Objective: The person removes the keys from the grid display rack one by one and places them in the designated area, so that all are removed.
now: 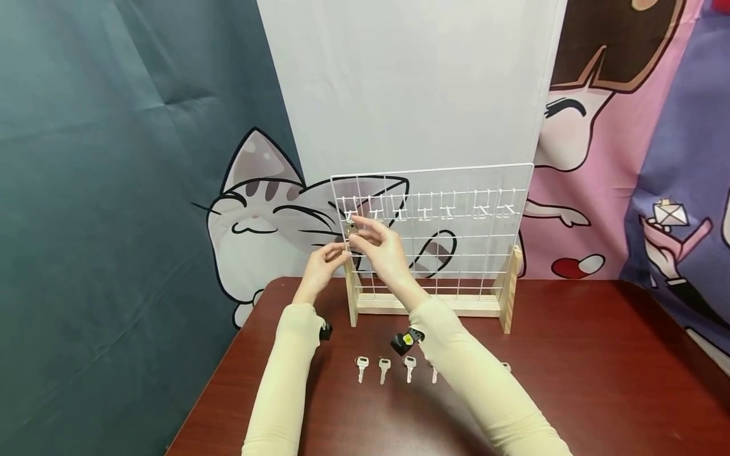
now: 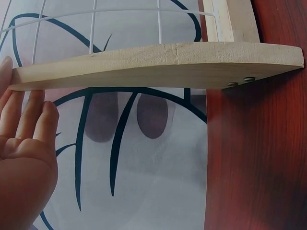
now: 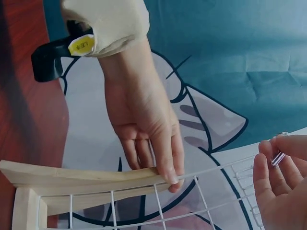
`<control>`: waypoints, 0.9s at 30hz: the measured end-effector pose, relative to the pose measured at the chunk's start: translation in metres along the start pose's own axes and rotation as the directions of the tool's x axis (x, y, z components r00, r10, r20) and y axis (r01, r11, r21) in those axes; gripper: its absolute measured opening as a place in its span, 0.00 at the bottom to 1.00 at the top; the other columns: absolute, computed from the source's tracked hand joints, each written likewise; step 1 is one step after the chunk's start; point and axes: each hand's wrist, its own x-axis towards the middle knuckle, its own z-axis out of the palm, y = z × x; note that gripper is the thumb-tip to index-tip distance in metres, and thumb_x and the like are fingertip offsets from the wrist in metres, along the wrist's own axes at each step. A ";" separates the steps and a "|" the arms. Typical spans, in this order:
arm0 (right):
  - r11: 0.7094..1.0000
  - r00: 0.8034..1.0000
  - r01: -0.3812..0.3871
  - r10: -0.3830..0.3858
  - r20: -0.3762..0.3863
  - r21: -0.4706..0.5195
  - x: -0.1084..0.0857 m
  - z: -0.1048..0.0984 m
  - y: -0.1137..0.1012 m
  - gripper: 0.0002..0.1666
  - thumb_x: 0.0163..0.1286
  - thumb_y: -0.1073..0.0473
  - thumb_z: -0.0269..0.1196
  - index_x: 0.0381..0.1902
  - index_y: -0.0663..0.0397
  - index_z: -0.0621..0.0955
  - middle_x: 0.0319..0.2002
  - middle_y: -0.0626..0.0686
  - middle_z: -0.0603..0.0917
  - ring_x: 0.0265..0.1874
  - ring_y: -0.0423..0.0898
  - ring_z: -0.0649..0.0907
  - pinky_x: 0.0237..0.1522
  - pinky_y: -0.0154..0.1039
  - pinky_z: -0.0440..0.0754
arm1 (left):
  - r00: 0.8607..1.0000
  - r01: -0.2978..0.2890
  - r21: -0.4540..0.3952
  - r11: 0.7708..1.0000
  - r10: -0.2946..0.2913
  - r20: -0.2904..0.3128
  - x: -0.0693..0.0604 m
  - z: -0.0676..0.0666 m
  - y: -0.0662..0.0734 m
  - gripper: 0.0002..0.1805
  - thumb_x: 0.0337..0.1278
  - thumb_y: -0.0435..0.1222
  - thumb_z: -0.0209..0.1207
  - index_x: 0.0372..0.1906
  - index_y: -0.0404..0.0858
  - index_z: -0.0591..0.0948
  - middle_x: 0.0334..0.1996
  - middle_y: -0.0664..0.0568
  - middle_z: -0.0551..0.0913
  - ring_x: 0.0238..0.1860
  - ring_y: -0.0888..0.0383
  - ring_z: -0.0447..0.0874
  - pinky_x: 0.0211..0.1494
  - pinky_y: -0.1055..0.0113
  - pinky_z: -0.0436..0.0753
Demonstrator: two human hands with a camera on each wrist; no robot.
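A white wire grid rack [image 1: 433,237] stands on two wooden uprights. My left hand [image 1: 321,269] holds the top end of the left wooden upright [image 2: 163,67], thumb on one side and fingers on the other, as the right wrist view [image 3: 144,112] of that left hand confirms. Up at the leftmost hook, my right hand [image 1: 383,250] pinches a small shiny key [image 3: 277,158] between thumb and fingers; most of it is covered. More hooks [image 1: 424,213] run in a row along the grid. Several keys [image 1: 409,367] lie lined up on the table, some partly behind my right sleeve.
The dark red wooden table [image 1: 582,354] carries the rack toward its back edge. A wooden base bar [image 1: 464,308] joins the uprights. Behind hang a white panel [image 1: 410,88] and cartoon-printed cloths, with a teal curtain [image 1: 114,221] at the left.
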 end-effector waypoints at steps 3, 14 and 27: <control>1.000 1.000 -0.001 0.001 -0.005 0.007 -0.005 -0.003 -0.002 0.22 0.70 0.60 0.68 0.61 0.55 0.82 0.49 0.60 0.87 0.48 0.49 0.87 0.53 0.40 0.85 | 1.000 -0.001 -0.016 1.000 0.001 0.008 0.000 0.002 -0.001 0.20 0.66 0.36 0.65 0.58 0.29 0.81 0.58 0.38 0.82 0.62 0.48 0.80 0.68 0.58 0.76; 0.992 0.998 -0.068 0.068 0.005 0.101 -0.023 -0.029 -0.014 0.21 0.69 0.65 0.67 0.58 0.65 0.80 0.55 0.64 0.84 0.48 0.57 0.87 0.55 0.44 0.85 | 1.000 -0.008 -0.054 0.999 0.010 0.025 0.001 0.000 0.003 0.22 0.67 0.32 0.64 0.60 0.23 0.77 0.62 0.35 0.78 0.66 0.45 0.76 0.71 0.57 0.73; 0.992 0.999 -0.035 0.038 -0.028 0.118 -0.047 -0.079 -0.031 0.22 0.70 0.67 0.66 0.59 0.69 0.78 0.53 0.69 0.82 0.44 0.46 0.88 0.53 0.41 0.86 | 1.000 -0.013 -0.046 0.999 0.013 0.004 -0.001 0.001 -0.004 0.18 0.66 0.34 0.65 0.57 0.31 0.81 0.62 0.39 0.80 0.65 0.51 0.78 0.71 0.59 0.74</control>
